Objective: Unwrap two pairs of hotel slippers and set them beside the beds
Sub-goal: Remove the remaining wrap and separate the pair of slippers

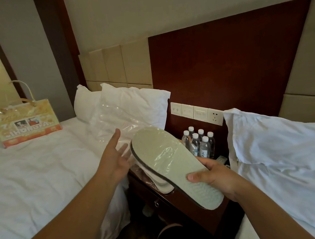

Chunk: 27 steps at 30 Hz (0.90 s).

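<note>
Slipper (171,167) sole-up — toe toward pillow (137,102)

A hotel room: twin beds (37,171), padded headboard (117,66), bedside water bottles (200,144).

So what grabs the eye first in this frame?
The pale slipper, sole up, gripped by the right hand over the nightstand, with the left hand open beside it. Behind, water bottles cluster on the nightstand; an orange gift bag sits on the left bed.

slipper sole (173,166): pale, matt, finely pebbled
wrapper (109,118), at 11 o'clock from the sole: clear glossy plastic film
nightstand (175,204): dark polished wood
bedsheet (37,171): white matt cloth
</note>
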Tool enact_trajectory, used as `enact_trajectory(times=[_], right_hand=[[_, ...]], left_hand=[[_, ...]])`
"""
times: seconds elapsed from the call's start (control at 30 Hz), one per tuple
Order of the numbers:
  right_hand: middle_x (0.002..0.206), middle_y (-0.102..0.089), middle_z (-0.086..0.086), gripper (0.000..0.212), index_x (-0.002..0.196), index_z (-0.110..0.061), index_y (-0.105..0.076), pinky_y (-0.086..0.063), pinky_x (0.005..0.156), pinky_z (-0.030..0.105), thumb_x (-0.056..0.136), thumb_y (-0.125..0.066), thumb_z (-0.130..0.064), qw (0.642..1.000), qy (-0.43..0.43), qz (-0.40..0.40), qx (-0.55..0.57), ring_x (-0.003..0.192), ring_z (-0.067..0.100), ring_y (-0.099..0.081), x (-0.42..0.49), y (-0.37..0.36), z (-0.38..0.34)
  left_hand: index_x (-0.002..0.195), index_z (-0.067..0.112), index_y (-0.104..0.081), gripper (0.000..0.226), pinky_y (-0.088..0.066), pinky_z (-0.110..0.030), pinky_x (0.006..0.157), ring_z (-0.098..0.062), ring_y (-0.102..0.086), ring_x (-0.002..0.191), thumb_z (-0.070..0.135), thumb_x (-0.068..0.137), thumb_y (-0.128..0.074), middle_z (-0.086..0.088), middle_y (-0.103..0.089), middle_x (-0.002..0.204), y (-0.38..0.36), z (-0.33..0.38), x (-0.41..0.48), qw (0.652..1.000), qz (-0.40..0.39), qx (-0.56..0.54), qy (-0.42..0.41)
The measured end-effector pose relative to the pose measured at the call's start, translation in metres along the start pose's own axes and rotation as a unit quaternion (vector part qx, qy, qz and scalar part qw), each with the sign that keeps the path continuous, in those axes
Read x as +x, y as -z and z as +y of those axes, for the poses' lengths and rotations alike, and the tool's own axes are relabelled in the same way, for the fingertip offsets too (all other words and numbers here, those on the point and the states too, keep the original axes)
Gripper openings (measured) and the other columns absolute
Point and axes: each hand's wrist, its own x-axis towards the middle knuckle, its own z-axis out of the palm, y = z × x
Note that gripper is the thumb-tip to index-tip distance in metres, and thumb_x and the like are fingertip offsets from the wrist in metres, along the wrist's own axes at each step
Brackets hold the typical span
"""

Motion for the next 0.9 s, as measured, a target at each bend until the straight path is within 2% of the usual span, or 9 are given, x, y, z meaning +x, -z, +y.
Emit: enact_trajectory(times=[0.17, 0.23, 0.3, 0.37, 0.47, 0.57, 0.67, 0.77, 0.9], right_hand=[[0.114, -0.075, 0.005, 0.055, 0.12, -0.033, -0.069, -0.058, 0.081, 0.036, 0.069, -0.089, -0.022, 1.0, 0.012, 0.013, 0.003, 0.102, 0.027, -0.073, 0.003, -0.004, 0.001], [0.114, -0.075, 0.003, 0.058, 0.121, -0.035, -0.068, -0.058, 0.08, 0.034, 0.068, -0.089, -0.022, 1.0, 0.011, 0.015, -0.007, 0.101, 0.025, -0.073, 0.003, -0.004, 0.003], [0.113, -0.075, 0.0, 0.062, 0.122, -0.04, -0.067, -0.058, 0.082, 0.035, 0.066, -0.09, -0.026, 0.999, 0.01, 0.022, -0.025, 0.101, 0.022, -0.073, 0.001, -0.002, 0.005], [0.114, -0.075, -0.002, 0.064, 0.122, -0.043, -0.066, -0.057, 0.086, 0.038, 0.065, -0.09, -0.03, 0.999, 0.008, 0.023, -0.038, 0.101, 0.021, -0.073, -0.001, 0.001, 0.008], [0.116, -0.074, -0.002, 0.066, 0.124, -0.043, -0.064, -0.056, 0.09, 0.042, 0.065, -0.091, -0.031, 0.999, 0.007, 0.022, -0.032, 0.103, 0.022, -0.072, -0.002, 0.003, 0.01], [0.115, -0.074, -0.003, 0.064, 0.123, -0.044, -0.064, -0.056, 0.086, 0.038, 0.066, -0.09, -0.032, 0.999, 0.01, 0.023, -0.029, 0.102, 0.02, -0.073, 0.0, -0.001, 0.009], [0.115, -0.075, -0.004, 0.062, 0.124, -0.042, -0.064, -0.055, 0.087, 0.037, 0.068, -0.089, -0.031, 0.999, 0.009, 0.02, -0.029, 0.103, 0.019, -0.072, 0.001, -0.004, 0.01], [0.117, -0.074, -0.002, 0.06, 0.125, -0.039, -0.065, -0.055, 0.086, 0.034, 0.071, -0.087, -0.028, 1.0, 0.008, 0.013, -0.022, 0.105, 0.02, -0.072, -0.002, -0.001, 0.016], [0.115, -0.075, -0.001, 0.061, 0.121, -0.039, -0.068, -0.056, 0.084, 0.035, 0.064, -0.09, -0.033, 1.0, 0.001, 0.026, -0.012, 0.104, 0.022, -0.072, -0.01, 0.014, 0.027]], left_hand=[[0.121, 0.016, -0.06, 0.065, -0.056, -0.05, 0.082, -0.03, -0.07, 0.099, 0.043, 0.065, -0.081, -0.011, -0.071, 0.112, -0.005, -0.035, -0.009, 0.996, -0.058, 0.066, 0.027], [0.119, 0.014, -0.063, 0.056, -0.058, -0.047, 0.077, -0.028, -0.07, 0.098, 0.039, 0.072, -0.078, -0.009, -0.073, 0.111, -0.008, -0.033, -0.007, 0.997, -0.047, 0.06, 0.012], [0.106, 0.014, -0.068, 0.038, -0.059, -0.041, 0.064, -0.026, -0.073, 0.086, 0.035, 0.076, -0.076, -0.006, -0.074, 0.102, -0.007, -0.022, -0.002, 0.999, 0.0, 0.032, -0.002], [0.093, 0.015, -0.07, 0.03, -0.058, -0.041, 0.061, -0.027, -0.072, 0.084, 0.035, 0.073, -0.079, -0.006, -0.071, 0.106, -0.002, -0.011, 0.001, 1.0, 0.006, 0.018, 0.007], [0.11, 0.017, -0.061, 0.063, -0.057, -0.048, 0.069, -0.034, -0.07, 0.094, 0.039, 0.057, -0.088, -0.014, -0.063, 0.119, 0.003, -0.01, 0.0, 0.998, -0.027, 0.036, 0.047], [0.126, 0.018, -0.052, 0.09, -0.056, -0.051, 0.075, -0.039, -0.069, 0.097, 0.039, 0.049, -0.093, -0.021, -0.06, 0.122, 0.006, -0.027, -0.004, 0.99, -0.076, 0.085, 0.088], [0.125, 0.012, -0.057, 0.084, -0.057, -0.046, 0.076, -0.034, -0.069, 0.101, 0.03, 0.051, -0.093, -0.015, -0.07, 0.115, 0.003, -0.046, -0.004, 0.985, -0.094, 0.112, 0.09], [0.122, 0.014, -0.06, 0.068, -0.058, -0.039, 0.071, -0.028, -0.071, 0.094, 0.029, 0.061, -0.087, -0.009, -0.072, 0.111, 0.002, -0.045, 0.004, 0.99, -0.053, 0.122, 0.038], [0.135, 0.013, -0.048, 0.061, -0.059, -0.038, 0.065, -0.024, -0.074, 0.085, 0.018, 0.08, -0.075, -0.002, -0.074, 0.103, 0.01, -0.034, 0.018, 0.995, 0.004, 0.095, 0.009]])
